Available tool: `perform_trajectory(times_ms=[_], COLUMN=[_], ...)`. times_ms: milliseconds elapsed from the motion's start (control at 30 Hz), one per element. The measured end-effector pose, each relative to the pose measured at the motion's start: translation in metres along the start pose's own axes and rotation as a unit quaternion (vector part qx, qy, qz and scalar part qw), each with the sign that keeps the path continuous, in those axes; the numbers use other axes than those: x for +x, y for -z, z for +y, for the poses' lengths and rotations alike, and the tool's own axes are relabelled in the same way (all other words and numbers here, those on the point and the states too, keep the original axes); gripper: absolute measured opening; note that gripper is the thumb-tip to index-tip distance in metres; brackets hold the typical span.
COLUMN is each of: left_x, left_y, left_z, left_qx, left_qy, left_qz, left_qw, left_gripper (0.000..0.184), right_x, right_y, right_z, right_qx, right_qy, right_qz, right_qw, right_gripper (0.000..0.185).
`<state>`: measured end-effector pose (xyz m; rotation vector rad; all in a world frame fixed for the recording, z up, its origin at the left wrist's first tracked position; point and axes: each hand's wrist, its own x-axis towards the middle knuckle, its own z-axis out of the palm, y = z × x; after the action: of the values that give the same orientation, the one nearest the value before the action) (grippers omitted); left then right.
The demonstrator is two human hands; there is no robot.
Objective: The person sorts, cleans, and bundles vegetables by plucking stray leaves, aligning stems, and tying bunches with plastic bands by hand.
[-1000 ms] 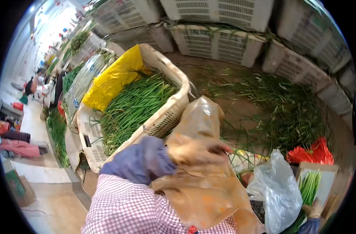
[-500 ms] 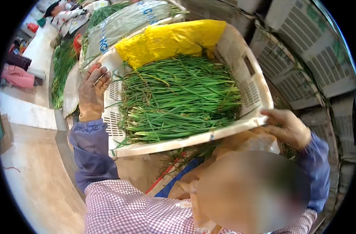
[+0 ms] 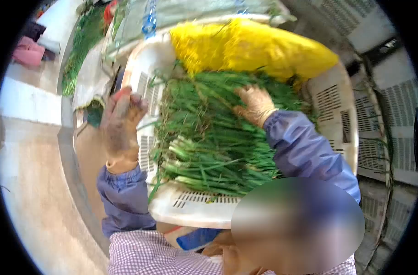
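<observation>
A white plastic basket (image 3: 186,211) with slotted walls is filled with long green chives (image 3: 209,133), pale stem ends showing at the front left. My left hand (image 3: 123,121), gloved and somewhat blurred, is closed over the basket's left rim. Over the middle of the chives lies my right hand (image 3: 255,103), also gloved, with its fingers apart and touching the leaves. A yellow woven sheet (image 3: 259,46) covers the basket's far wall.
Behind stands another load under a pale plastic sack (image 3: 190,13). Stacked white crates (image 3: 401,110) line the right side. More greens (image 3: 83,50) lie along the floor at far left, with pink cloth (image 3: 28,50) beyond. A blurred patch hides the lower middle.
My right hand has left the basket's near right corner and reached in onto the chives. The basket appears nearer and turned slightly. My left hand stays at the left rim.
</observation>
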<state>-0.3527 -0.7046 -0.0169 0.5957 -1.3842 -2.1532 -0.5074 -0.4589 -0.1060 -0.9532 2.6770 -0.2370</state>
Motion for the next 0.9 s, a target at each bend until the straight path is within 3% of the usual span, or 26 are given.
perform_trajectory(times_ms=[33, 100, 167, 233, 267, 367, 400, 500, 533, 633, 667, 767, 833, 900], left_x=[0.005, -0.005, -0.005, -0.008, -0.01, -0.014, -0.014, -0.009, -0.008, -0.01, -0.008, -0.005, -0.004, 0.002], left_y=[0.006, -0.002, -0.002, -0.005, -0.009, -0.011, -0.012, -0.01, -0.011, -0.01, -0.01, -0.012, -0.012, -0.004], left_z=[-0.005, -0.002, -0.003, -0.003, -0.003, -0.002, 0.0, -0.001, -0.002, -0.002, -0.003, -0.005, -0.009, -0.013], left_qx=[0.008, 0.055, 0.06, 0.062, 0.053, 0.048, 0.042, 0.03, 0.026, 0.001, 0.02, 0.039, 0.05, 0.06], left_qy=[-0.035, -0.054, -0.061, -0.071, -0.073, -0.085, -0.08, -0.066, -0.069, -0.081, -0.073, -0.061, -0.061, -0.077], left_qz=[-0.018, 0.021, 0.011, -0.009, -0.025, -0.044, -0.037, -0.036, -0.03, -0.072, -0.055, -0.044, -0.023, -0.004], left_qw=[0.999, 0.997, 0.996, 0.995, 0.996, 0.994, 0.995, 0.997, 0.997, 0.994, 0.996, 0.996, 0.997, 0.995], left_gripper=[0.021, 0.021, 0.021, 0.021, 0.021, 0.021, 0.021, 0.019, 0.019, 0.017, 0.017, 0.018, 0.019, 0.021], right_x=[0.006, -0.01, -0.043, -0.071, -0.084, -0.092, -0.096, -0.098, -0.1, -0.102, -0.104, -0.091, -0.081, -0.075], right_y=[-0.01, -0.019, -0.033, -0.056, -0.056, -0.069, -0.072, -0.082, -0.098, -0.109, -0.114, -0.121, -0.106, -0.074], right_z=[-0.004, -0.039, -0.072, -0.095, -0.106, -0.114, -0.12, -0.126, -0.124, -0.125, -0.125, -0.122, -0.109, -0.094], right_qx=[-0.008, 0.247, 0.292, 0.217, 0.081, 0.028, 0.01, -0.033, -0.099, -0.093, -0.116, -0.125, -0.09, 0.22], right_qy=[0.089, 0.146, 0.203, 0.211, 0.187, 0.169, 0.157, 0.193, 0.208, 0.178, 0.19, 0.194, 0.198, 0.1], right_qz=[0.053, -0.063, -0.14, -0.143, -0.135, -0.121, -0.171, -0.193, -0.153, -0.141, -0.076, -0.075, -0.082, -0.191], right_qw=[0.995, 0.956, 0.924, 0.942, 0.97, 0.978, 0.973, 0.962, 0.961, 0.969, 0.972, 0.97, 0.973, 0.951], right_gripper=[0.051, 0.052, 0.063, 0.085, 0.104, 0.111, 0.111, 0.11, 0.103, 0.094, 0.086, 0.081, 0.088, 0.091])
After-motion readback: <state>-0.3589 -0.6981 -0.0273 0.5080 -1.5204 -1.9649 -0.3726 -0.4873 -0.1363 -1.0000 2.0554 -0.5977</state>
